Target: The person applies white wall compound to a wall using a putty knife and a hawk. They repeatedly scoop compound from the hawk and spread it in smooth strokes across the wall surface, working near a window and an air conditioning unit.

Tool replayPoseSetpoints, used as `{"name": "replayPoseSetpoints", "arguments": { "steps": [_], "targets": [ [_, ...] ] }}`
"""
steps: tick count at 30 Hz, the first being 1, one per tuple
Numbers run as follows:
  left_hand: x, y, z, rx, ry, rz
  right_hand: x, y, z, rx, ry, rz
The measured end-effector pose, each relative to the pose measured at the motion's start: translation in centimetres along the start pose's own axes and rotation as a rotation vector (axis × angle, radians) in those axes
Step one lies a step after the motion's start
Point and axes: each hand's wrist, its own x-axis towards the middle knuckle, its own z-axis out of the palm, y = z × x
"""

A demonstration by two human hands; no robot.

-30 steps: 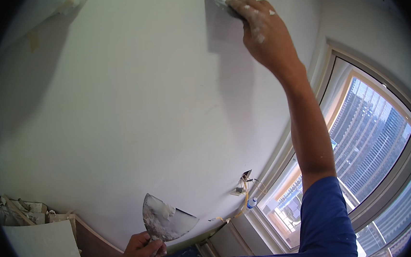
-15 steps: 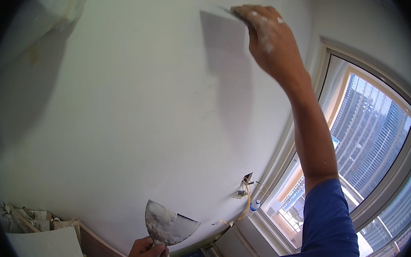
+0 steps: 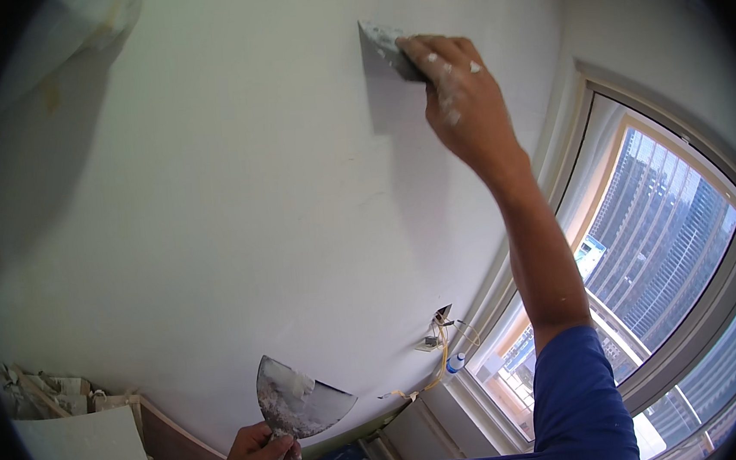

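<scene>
High on the pale wall [image 3: 234, 180], my right hand [image 3: 466, 97] is closed round a putty knife [image 3: 393, 53] whose blade is smeared with white filler. One corner of the blade meets the wall, and the knife casts a grey shadow below it. White filler spots my knuckles and the back of this hand. Low down, my left hand [image 3: 264, 453] grips a wide fan-shaped putty knife [image 3: 299, 401] by its handle, which the fingers mostly hide. Grey-white filler lies caked on that blade, which tilts up in front of the wall.
A framed window [image 3: 671, 232] fills the right side. Loose yellow wires [image 3: 444, 358] hang from an opening in the wall near a white bottle [image 3: 455, 362] with a blue band. Boxes and scraps [image 3: 61, 392] and a white board [image 3: 87, 455] stand at lower left. Plastic sheeting [image 3: 67, 33] hangs upper left.
My right hand has moved slightly left and down, and its knife has turned so the filler-smeared blade face now shows. The left hand and its putty knife have barely shifted.
</scene>
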Motion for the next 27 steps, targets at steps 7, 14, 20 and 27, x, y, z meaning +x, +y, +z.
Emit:
{"name": "replayPoseSetpoints", "arguments": {
  "steps": [7, 14, 20, 27],
  "targets": [
    [0.1, 0.1, 0.1, -0.036, 0.012, -0.018, -5.7, -3.8, -1.4, 0.126, -0.193, 0.092],
    [-0.2, 0.4, 0.2, 0.004, 0.040, -0.035, -6.3, 1.1, -4.4, 0.139, -0.068, 0.157],
    [0.0, 0.5, 0.2, 0.020, 0.020, -0.039, -5.9, 4.8, -5.3, 0.260, 0.007, 0.410],
    [0.2, 0.2, -0.3, 0.045, 0.004, -0.012, -4.2, 7.8, -3.6, 0.189, 0.034, 0.310]
  ]
}}
